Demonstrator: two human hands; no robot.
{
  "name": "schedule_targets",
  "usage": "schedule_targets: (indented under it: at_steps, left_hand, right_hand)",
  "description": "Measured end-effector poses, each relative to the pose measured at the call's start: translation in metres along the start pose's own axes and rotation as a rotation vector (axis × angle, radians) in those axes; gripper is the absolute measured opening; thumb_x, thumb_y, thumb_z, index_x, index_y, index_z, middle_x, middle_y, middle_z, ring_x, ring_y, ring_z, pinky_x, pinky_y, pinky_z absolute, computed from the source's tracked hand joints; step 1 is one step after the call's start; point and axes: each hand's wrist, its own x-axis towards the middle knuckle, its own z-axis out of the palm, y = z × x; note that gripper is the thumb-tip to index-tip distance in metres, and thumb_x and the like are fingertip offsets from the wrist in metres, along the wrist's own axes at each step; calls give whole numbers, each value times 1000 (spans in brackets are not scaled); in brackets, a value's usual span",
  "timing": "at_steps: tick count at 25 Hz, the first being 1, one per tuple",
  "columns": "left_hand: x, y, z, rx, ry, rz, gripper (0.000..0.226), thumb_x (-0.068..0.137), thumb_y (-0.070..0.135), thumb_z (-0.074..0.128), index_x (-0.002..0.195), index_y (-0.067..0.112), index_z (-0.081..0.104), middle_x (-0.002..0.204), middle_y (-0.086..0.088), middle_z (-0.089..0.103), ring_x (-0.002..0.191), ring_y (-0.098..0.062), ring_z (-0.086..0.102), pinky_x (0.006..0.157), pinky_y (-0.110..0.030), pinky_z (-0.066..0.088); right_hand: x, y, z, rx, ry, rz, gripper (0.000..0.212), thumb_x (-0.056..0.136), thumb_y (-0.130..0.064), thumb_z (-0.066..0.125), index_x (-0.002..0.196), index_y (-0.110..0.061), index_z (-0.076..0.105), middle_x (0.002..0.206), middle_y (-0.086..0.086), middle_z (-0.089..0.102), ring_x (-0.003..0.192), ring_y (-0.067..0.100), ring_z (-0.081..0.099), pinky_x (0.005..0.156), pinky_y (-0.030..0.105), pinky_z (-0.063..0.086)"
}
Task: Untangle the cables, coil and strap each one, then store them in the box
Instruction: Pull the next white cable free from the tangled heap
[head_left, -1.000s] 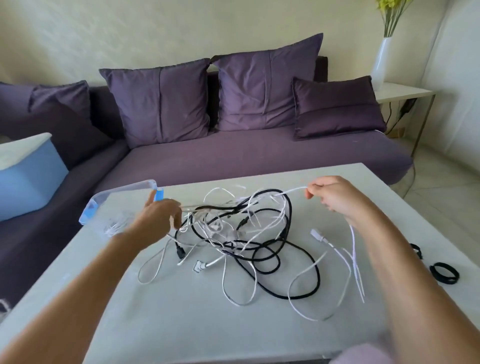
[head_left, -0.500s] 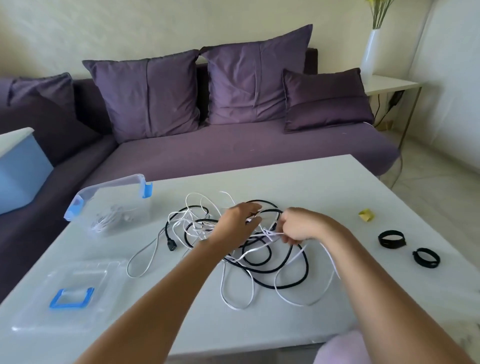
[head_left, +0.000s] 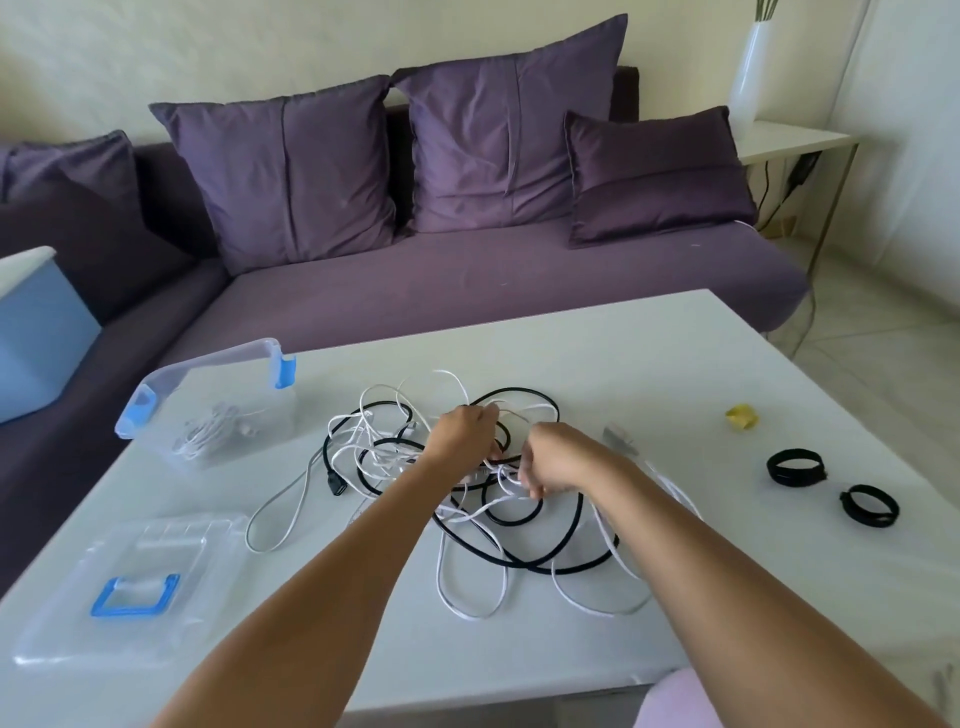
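Wide apart a second ago, left hand (head_left: 462, 436) and right hand (head_left: 558, 465) now meet, both pinching strands in the tangle of white and black cables (head_left: 519, 564): untangling barely begun.

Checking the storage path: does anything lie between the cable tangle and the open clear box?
Nothing visible does. Only table surface separates the cable tangle from the clear box; its lid lies nearer the person, off that path.

Black and white cables (head_left: 467, 525), clear box (head_left: 208, 415) — blue clips, purple sofa (head_left: 467, 291)
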Motion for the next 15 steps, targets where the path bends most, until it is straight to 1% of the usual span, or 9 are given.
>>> schedule_targets:
  at_steps: [1, 2, 4, 5, 8, 10, 11, 13, 15]
  left_hand:
    - [4, -2, 2, 35, -31, 10, 39, 97, 28, 36, 77, 4, 61, 86, -10, 69, 78, -25, 56, 70, -30, 43]
    - [7, -4, 2, 85, -88, 35, 35, 95, 29, 41, 78, 4, 59, 81, -8, 65, 79, -26, 55, 69, -30, 42]
    - [10, -4, 1, 193, -223, 87, 22, 87, 24, 56, 71, 9, 50, 70, -6, 50, 71, -22, 45, 60, -30, 33]
    - [10, -2, 0, 239, -267, 109, 18, 83, 18, 59, 72, 12, 47, 71, -7, 47, 70, -21, 41, 59, -28, 30]
    - [12, -3, 1, 336, -223, 146, 12, 81, 8, 54, 71, 13, 51, 85, -16, 59, 79, -23, 50, 61, -26, 36]
    - [13, -7, -3, 342, -173, 161, 24, 84, 15, 58, 64, 15, 46, 80, -14, 58, 75, -21, 49, 55, -22, 33]
    - [14, -10, -8, 327, -142, 152, 25, 86, 21, 60, 66, 15, 46, 76, -9, 55, 73, -21, 48, 53, -23, 32]
    - [17, -17, -25, 321, -34, 138, 16, 90, 21, 58, 77, 14, 52, 69, -1, 51, 71, -20, 50, 50, -23, 33]
    - [22, -26, -48, 330, 124, 107, 9, 92, 10, 50, 87, 13, 57, 66, 5, 48, 63, -14, 50, 44, -14, 31]
  right_hand:
    - [1, -1, 2, -65, 29, -6, 10, 84, 2, 59, 76, -2, 64, 77, 11, 65, 68, 22, 61, 64, 27, 51]
    - [0, -4, 4, -95, 60, 26, 23, 88, 0, 54, 66, -5, 52, 67, 9, 54, 59, 19, 51, 54, 25, 43]
    - [0, -8, 8, -129, 67, 39, 36, 94, -6, 45, 60, -11, 35, 62, 4, 38, 52, 15, 36, 47, 22, 28]
    - [1, -11, 9, -168, 43, 30, 37, 96, -8, 43, 60, -11, 34, 63, 4, 38, 54, 17, 36, 48, 22, 27]
    - [6, -16, 5, -12, 38, 15, 34, 97, -12, 42, 63, -10, 40, 65, 6, 45, 58, 20, 42, 47, 23, 27]
    - [6, -16, 1, 176, 98, -26, 24, 94, -19, 51, 73, -7, 58, 64, 4, 56, 55, 14, 47, 44, 22, 28]
    - [3, -18, -2, 278, 117, -70, 20, 91, -22, 57, 76, -9, 63, 55, -2, 56, 48, 8, 47, 41, 20, 27]
    - [-10, -22, -17, 484, 139, -205, 18, 90, -26, 62, 79, -14, 71, 40, -11, 42, 36, 5, 33, 39, 19, 21]
    - [-29, -26, -42, 695, 119, -366, 21, 92, -24, 59, 84, -13, 73, 45, -11, 33, 43, 9, 22, 45, 24, 14]
